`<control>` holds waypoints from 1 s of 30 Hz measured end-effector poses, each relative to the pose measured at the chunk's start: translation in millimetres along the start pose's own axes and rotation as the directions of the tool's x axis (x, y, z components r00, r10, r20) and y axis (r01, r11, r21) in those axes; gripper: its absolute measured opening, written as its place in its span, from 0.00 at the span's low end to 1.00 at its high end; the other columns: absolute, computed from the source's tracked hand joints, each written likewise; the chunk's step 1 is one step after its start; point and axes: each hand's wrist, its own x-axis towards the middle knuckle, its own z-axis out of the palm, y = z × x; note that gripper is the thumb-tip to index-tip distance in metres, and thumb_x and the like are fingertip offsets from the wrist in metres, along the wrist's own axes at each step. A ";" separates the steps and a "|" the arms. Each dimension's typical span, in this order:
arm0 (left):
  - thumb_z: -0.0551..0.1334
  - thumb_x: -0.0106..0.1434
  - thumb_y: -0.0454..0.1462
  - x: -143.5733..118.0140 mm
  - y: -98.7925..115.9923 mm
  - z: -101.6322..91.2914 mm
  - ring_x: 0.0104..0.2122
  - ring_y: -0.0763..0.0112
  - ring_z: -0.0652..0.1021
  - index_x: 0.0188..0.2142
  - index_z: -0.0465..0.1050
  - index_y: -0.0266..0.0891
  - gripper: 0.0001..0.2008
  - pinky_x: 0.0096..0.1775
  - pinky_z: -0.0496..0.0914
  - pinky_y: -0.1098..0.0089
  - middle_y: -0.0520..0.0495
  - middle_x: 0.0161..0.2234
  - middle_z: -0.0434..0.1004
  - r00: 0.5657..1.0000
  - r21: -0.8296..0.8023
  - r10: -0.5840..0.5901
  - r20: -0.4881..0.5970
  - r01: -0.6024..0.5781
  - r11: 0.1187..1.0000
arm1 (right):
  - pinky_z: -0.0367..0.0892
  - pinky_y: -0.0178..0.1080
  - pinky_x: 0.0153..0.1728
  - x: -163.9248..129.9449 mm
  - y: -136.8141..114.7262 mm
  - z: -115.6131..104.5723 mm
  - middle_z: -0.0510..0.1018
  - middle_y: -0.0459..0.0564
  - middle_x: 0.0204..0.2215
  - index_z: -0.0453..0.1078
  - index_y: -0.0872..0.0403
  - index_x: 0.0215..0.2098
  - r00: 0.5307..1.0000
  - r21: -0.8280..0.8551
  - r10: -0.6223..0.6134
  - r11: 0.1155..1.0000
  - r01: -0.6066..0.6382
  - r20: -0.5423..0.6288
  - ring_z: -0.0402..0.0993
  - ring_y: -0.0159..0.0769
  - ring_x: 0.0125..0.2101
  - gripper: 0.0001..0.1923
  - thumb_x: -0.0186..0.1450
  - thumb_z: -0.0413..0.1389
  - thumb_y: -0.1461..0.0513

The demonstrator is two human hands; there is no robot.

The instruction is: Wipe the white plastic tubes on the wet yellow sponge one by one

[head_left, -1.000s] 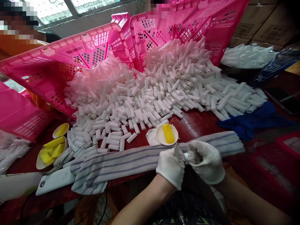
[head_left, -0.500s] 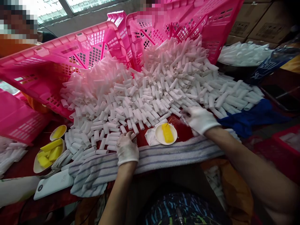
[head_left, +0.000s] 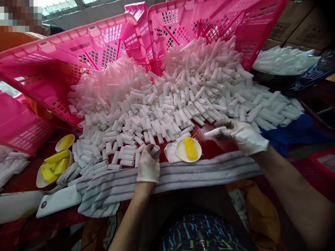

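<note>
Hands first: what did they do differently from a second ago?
They parted. The left hand went left and picked up a short white tube; the right hand reached right and took a long white tube. The tube pile, yellow dish and striped towel stayed.

Two gloved hands: left (head_left: pixel 148 164), right (head_left: pixel 244 136). Three pink crates, two tipped at 12 o'clock (head_left: pixel 78 59) (head_left: pixel 217 24), one at 9 (head_left: pixel 18 129). Three dishes of yellow stuff: (head_left: pixel 188 150), (head_left: pixel 53 167), (head_left: pixel 65 142). One striped towel (head_left: pixel 183 174), one phone (head_left: pixel 59 205). White tubes (head_left: pixel 162 104)? Way too many to count.
</note>
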 end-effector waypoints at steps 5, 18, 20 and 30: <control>0.65 0.66 0.43 -12.2 14.9 31.0 0.43 0.64 0.80 0.48 0.72 0.38 0.15 0.51 0.73 0.64 0.43 0.42 0.80 0.990 -0.249 -0.019 0.141 0.054 0.967 | 0.79 0.44 0.39 -28.1 25.3 30.7 0.84 0.52 0.34 0.71 0.54 0.42 0.975 0.247 0.179 0.947 -0.208 0.134 0.83 0.43 0.33 0.26 0.52 0.72 0.52; 0.65 0.65 0.34 -8.4 31.7 32.6 0.46 0.63 0.81 0.48 0.72 0.35 0.12 0.53 0.73 0.63 0.39 0.47 0.81 0.938 -0.218 -0.079 0.337 0.160 0.963 | 0.74 0.50 0.55 -35.5 64.9 47.2 0.81 0.52 0.47 0.75 0.50 0.52 0.977 -0.271 -0.198 0.939 0.213 0.080 0.79 0.49 0.50 0.24 0.62 0.64 0.49; 0.65 0.65 0.34 -8.0 30.3 33.2 0.46 0.63 0.81 0.48 0.72 0.35 0.12 0.54 0.73 0.63 0.39 0.48 0.81 0.938 -0.225 -0.075 0.338 0.158 0.961 | 0.71 0.51 0.59 -37.0 63.6 46.6 0.81 0.52 0.51 0.74 0.50 0.54 0.979 -0.304 -0.174 0.932 0.199 0.108 0.78 0.49 0.52 0.22 0.65 0.62 0.50; 0.64 0.62 0.34 -12.3 27.1 42.1 0.48 0.62 0.80 0.48 0.73 0.36 0.14 0.55 0.72 0.63 0.41 0.48 0.81 0.944 -0.288 -0.166 0.284 0.249 0.925 | 0.75 0.49 0.54 -36.5 75.6 53.2 0.81 0.53 0.46 0.78 0.49 0.50 0.975 -0.142 -0.212 0.965 0.219 0.058 0.79 0.49 0.48 0.23 0.59 0.66 0.50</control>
